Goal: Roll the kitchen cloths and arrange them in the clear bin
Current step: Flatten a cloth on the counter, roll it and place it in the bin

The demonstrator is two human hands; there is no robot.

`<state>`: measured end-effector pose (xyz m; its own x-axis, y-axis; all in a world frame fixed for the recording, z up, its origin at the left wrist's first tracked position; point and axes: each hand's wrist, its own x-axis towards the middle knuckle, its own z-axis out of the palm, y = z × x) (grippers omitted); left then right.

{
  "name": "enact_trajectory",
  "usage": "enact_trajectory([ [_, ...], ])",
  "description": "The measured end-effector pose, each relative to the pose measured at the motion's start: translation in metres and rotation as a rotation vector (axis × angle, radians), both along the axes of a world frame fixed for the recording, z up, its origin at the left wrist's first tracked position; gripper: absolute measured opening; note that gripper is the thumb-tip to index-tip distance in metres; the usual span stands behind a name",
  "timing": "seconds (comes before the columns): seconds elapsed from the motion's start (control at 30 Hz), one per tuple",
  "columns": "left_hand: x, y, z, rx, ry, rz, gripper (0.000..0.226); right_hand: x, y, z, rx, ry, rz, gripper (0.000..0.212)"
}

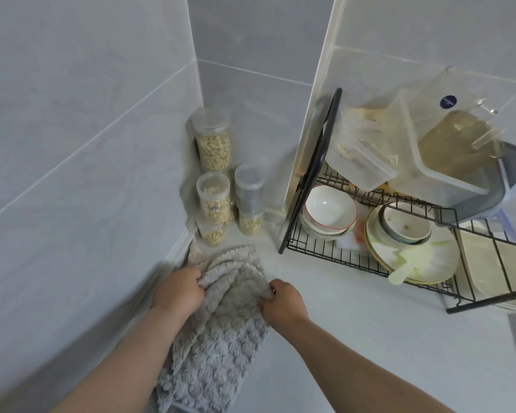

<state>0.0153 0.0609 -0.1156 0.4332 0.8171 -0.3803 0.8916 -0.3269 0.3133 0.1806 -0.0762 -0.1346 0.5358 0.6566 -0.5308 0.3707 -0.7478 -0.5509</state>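
At six o'clock on the counter lies the grey fluffy kitchen cloth — soft, light and floppy, probably best taken at an edge and rolled tight. The left hand and the right hand both bunch its far end in curled fingers.

Kitchen corner was all pale grey tile walls with thin white grout lines, meeting over a light countertop. Clear jars of some oat-like grain were stacked right in the corner. A black wire dish rack sat off to the right, holding white bowls and a plate, with plastic containers piled on top. Lighting was soft and pretty even.
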Motion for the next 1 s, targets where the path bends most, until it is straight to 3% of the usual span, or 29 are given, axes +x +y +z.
enact_trajectory([
  [0.1, 0.001, -0.006, 0.016, 0.137, -0.138, 0.029, 0.006, 0.003, -0.007, 0.001, 0.026, -0.046, 0.052, 0.011],
  [0.2, -0.005, -0.014, 0.043, 0.357, -0.248, -0.131, 0.016, 0.008, -0.015, 0.005, 0.014, -0.122, 0.116, 0.034],
  [0.3, -0.012, -0.029, 0.083, 0.284, -0.325, -0.266, 0.035, 0.010, -0.021, 0.014, 0.095, -0.161, 0.170, 0.059],
  [0.37, -0.015, -0.045, 0.108, 0.220, -0.353, -0.246, 0.039, 0.009, -0.023, 0.021, 0.184, -0.155, 0.250, 0.068],
  [0.47, -0.012, -0.068, 0.144, 0.080, -0.471, -0.085, 0.034, 0.010, -0.028, 0.035, 0.313, -0.042, 0.292, 0.041],
  [0.57, -0.002, -0.085, 0.181, 0.116, -0.613, -0.023, 0.041, 0.019, -0.049, 0.060, 0.318, 0.143, 0.290, 0.007],
  [0.73, 0.018, -0.118, 0.230, 0.121, -0.695, -0.112, 0.061, 0.057, -0.126, 0.113, 0.395, 0.205, 0.201, 0.012],
  [0.8, 0.028, -0.130, 0.238, 0.128, -0.674, -0.155, 0.064, 0.079, -0.168, 0.135, 0.399, 0.172, 0.154, 0.004],
  [0.93, 0.065, -0.155, 0.236, 0.163, -0.524, -0.280, 0.037, 0.123, -0.240, 0.163, 0.445, 0.047, 0.022, 0.013],
  [1.0, 0.090, -0.168, 0.229, 0.188, -0.482, -0.360, 0.042, 0.142, -0.265, 0.169, 0.471, -0.066, -0.062, 0.012],
])
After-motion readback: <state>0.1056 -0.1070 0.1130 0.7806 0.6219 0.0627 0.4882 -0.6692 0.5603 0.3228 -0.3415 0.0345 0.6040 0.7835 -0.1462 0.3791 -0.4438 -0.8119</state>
